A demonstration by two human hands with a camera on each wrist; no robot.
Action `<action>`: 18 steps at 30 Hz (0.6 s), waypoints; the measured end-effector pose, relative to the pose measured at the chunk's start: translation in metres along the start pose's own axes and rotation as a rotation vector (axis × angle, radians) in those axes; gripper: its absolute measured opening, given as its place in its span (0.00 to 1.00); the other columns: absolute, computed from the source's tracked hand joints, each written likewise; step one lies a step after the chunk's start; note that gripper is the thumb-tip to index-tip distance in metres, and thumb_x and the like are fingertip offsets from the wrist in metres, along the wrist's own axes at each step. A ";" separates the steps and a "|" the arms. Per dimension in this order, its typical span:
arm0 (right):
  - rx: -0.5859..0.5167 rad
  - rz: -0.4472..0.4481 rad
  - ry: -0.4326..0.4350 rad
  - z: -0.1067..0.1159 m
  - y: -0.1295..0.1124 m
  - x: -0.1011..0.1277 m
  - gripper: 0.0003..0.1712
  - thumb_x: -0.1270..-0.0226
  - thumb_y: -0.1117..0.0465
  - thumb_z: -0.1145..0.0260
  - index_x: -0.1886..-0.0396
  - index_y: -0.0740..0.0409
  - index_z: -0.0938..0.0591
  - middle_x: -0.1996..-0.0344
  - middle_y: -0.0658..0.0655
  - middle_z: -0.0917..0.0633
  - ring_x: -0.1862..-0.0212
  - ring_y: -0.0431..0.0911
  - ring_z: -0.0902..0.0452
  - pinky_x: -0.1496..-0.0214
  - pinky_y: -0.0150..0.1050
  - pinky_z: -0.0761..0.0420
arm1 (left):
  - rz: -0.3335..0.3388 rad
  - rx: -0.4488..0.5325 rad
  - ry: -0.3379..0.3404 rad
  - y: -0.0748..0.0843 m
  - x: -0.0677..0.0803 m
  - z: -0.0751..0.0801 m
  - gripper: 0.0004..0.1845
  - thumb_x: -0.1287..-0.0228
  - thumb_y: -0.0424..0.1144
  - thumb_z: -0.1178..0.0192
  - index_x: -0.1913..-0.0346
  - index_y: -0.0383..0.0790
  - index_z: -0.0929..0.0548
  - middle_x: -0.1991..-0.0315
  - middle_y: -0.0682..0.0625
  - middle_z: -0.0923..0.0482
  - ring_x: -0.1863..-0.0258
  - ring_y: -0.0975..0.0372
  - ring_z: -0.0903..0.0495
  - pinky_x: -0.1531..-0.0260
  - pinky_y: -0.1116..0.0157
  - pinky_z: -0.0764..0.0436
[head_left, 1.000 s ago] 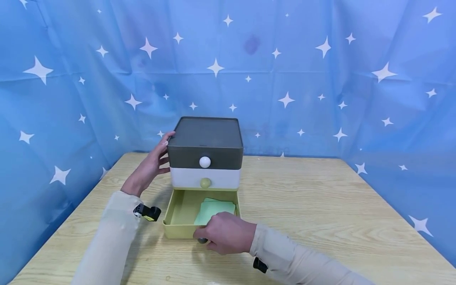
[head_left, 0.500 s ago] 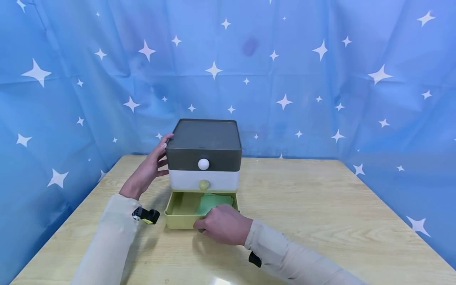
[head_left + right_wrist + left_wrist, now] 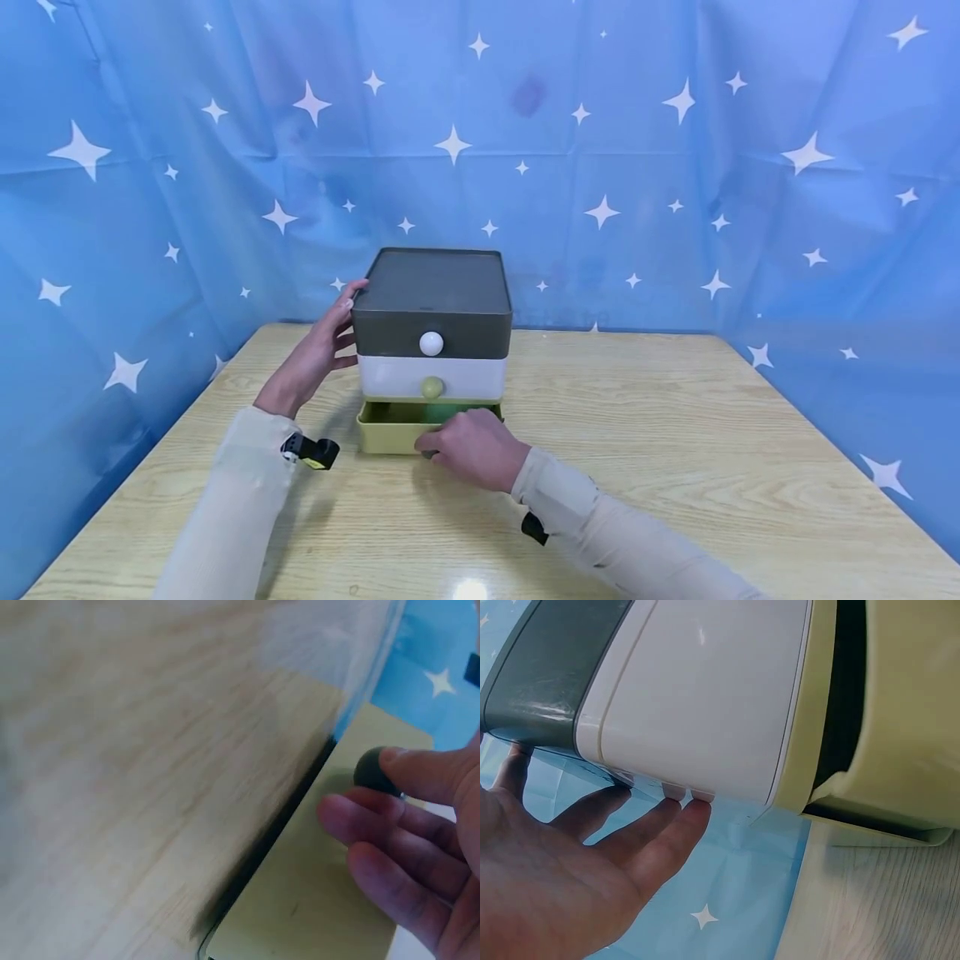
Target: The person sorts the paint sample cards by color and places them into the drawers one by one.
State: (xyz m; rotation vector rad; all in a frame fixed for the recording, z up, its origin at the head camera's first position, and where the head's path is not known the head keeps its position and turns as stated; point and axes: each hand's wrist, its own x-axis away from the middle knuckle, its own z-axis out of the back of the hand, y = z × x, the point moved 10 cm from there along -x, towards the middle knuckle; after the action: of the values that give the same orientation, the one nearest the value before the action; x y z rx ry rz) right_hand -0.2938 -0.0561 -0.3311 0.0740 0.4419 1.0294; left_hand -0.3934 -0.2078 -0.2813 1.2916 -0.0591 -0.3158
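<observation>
Wooden table (image 3: 675,450), left hand (image 3: 570,877) flat against cabinet side (image 3: 697,697), right hand (image 3: 420,840) pinching dark knob (image 3: 373,770), hidden overhead.

One drawer unit (image 3: 432,321) of three drawers, three round knobs, one per drawer; one green sheet; two hands; one wooden table (image 3: 675,450); one starry backdrop (image 3: 675,167).

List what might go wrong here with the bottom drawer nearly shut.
The right hand holds the dark knob of the green drawer, so its fingers may get nipped against the white drawer above. The green paper inside might catch. The left hand only rests flat against the cabinet's side, so it could slide.
</observation>
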 end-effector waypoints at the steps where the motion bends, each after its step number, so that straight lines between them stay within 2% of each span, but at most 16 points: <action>1: -0.002 -0.015 0.007 -0.001 0.003 -0.001 0.12 0.40 0.57 0.24 0.56 0.38 0.12 0.70 0.40 0.09 0.73 0.33 0.16 0.77 0.29 0.23 | -0.001 0.000 0.001 0.000 0.000 0.000 0.29 0.25 0.71 0.71 0.24 0.80 0.53 0.18 0.45 0.55 0.20 0.40 0.49 0.30 0.32 0.41; 8: -0.023 -0.100 0.069 -0.003 0.024 -0.008 0.13 0.45 0.57 0.21 0.59 0.37 0.09 0.69 0.40 0.08 0.72 0.34 0.14 0.76 0.32 0.21 | -0.012 0.003 0.004 0.002 0.002 -0.001 0.28 0.24 0.69 0.71 0.24 0.79 0.53 0.18 0.45 0.55 0.20 0.39 0.49 0.31 0.32 0.40; 18: -0.056 -0.117 0.098 -0.005 0.033 -0.014 0.14 0.45 0.60 0.22 0.60 0.38 0.08 0.67 0.39 0.08 0.68 0.33 0.13 0.69 0.34 0.16 | -0.013 0.001 0.007 0.001 0.001 0.000 0.29 0.25 0.70 0.70 0.24 0.79 0.52 0.18 0.45 0.55 0.20 0.40 0.49 0.31 0.32 0.40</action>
State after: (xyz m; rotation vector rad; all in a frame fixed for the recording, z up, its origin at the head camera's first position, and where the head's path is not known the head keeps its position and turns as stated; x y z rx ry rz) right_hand -0.3281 -0.0512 -0.3228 -0.0519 0.5007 0.9324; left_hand -0.3922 -0.2079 -0.2800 1.2941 -0.0448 -0.3220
